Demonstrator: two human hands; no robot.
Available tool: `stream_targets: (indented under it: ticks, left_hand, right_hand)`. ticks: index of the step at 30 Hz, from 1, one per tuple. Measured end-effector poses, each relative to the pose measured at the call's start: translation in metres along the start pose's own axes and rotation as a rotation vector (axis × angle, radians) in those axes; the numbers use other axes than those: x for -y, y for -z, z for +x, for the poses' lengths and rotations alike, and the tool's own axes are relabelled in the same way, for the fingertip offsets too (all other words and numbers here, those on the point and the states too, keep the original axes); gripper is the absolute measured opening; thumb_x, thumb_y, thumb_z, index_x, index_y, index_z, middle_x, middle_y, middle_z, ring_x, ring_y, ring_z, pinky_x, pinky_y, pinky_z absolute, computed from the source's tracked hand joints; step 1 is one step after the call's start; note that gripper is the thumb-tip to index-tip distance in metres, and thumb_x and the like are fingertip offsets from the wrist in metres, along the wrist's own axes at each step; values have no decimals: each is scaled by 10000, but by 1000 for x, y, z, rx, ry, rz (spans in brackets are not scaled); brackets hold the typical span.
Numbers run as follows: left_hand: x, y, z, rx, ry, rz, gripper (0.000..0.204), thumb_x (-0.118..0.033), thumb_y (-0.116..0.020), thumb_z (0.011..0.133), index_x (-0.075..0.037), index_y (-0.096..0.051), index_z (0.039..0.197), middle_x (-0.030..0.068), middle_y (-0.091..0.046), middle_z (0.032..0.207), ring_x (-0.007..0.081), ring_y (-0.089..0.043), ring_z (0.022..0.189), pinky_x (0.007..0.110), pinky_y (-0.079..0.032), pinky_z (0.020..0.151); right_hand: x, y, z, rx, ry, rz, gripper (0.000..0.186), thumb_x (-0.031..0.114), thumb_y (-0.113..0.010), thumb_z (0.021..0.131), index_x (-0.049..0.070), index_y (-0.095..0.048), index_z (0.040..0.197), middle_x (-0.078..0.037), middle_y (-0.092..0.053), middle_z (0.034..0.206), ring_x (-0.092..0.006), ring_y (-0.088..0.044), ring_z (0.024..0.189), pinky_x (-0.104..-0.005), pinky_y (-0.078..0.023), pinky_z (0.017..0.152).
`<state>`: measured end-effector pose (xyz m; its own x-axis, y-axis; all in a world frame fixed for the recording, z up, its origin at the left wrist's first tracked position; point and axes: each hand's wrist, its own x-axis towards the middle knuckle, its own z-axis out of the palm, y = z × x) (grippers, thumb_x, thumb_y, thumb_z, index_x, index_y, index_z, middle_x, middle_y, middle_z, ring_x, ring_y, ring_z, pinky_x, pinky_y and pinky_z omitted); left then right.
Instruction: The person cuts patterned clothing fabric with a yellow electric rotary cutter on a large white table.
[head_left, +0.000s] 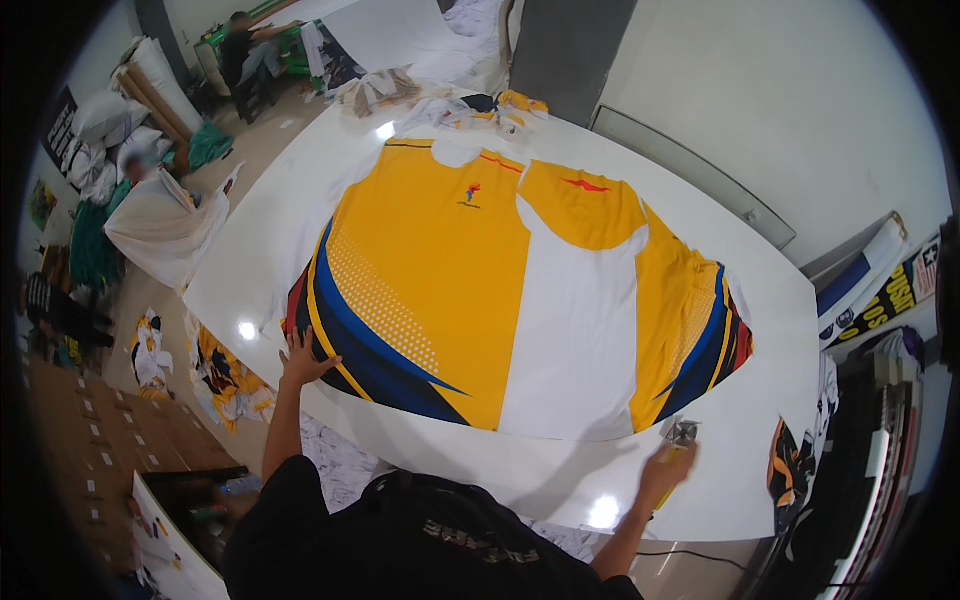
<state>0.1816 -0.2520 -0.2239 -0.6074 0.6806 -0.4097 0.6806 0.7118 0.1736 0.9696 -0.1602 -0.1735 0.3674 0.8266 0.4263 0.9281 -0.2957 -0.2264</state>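
Observation:
Yellow sublimated jersey pieces (430, 280) with blue, navy and red side designs lie spread on the white table (300, 200). A second yellow piece with a red mark lies on the right part, beside a white strip (570, 320). My left hand (310, 355) rests with fingers spread on the lower left corner of the fabric. My right hand (668, 462) is closed on a metal-headed hand tool (683, 433) with a yellowish handle, just below the fabric's lower right edge. A black cord runs at lower right below the table.
Fabric scraps (490, 110) lie at the table's far end, dark printed pieces (785, 465) at its right. Cardboard boxes (90, 450) and cloth piles (225, 380) are at left. Co-workers (245, 55) are farther back. A wall and fabric rolls (880, 400) stand at right.

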Motion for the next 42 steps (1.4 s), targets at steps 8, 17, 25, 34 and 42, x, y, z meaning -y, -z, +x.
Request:
stream_targets:
  ticks: [8, 17, 25, 34, 42]
  left_hand:
    - [-101, -25, -9, -91, -380, 14, 1355, -897, -700, 728, -102, -214, 1712, 305, -79, 1761, 512, -48, 1631, 770, -79, 1228]
    - [-130, -53, -40, 65, -573, 101, 1385, -913, -724, 684, -118, -239, 1710, 285, -23, 1773, 527, -9, 1627, 798, -67, 1208]
    - [-115, -68, -45, 90, -582, 138, 1454, -885, -792, 611, -158, -202, 1724, 248, 13, 1785, 533, 19, 1625, 858, -59, 1158]
    - [-116, -58, -50, 106, -537, 166, 1453, -791, -864, 593, -208, -176, 1731, 193, 31, 1801, 527, 21, 1628, 889, -83, 1127]
    - [-117, -60, -51, 112, -535, 148, 1443, -758, -877, 593, -209, -180, 1731, 188, 21, 1803, 528, 20, 1629, 890, -75, 1126]
  right_hand:
    - [-163, -36, -14, 445, -662, 521, 666, 563, -691, 995, -96, -663, 1088, -183, -695, 955, -308, -693, 864, -428, -568, 771]
    - [-93, 8, -85, 579, -977, 1123, 572, 554, -617, 1050, 11, -524, 1205, -140, -673, 922, -280, -724, 721, -440, -627, 534]
    - [1, 64, -214, 773, -756, 864, 455, 214, -752, 975, 19, -468, 1273, -172, -680, 1057, -242, -719, 780, -373, -630, 583]
    - [140, 93, -264, 733, -20, 316, 676, 265, -783, 932, -65, -435, 1408, -366, -662, 1155, -564, -675, 1029, -560, -561, 857]
    - [199, 81, -241, 879, -91, 339, 638, 274, -755, 946, -35, -440, 1407, -346, -661, 1178, -561, -665, 1069, -578, -554, 882]
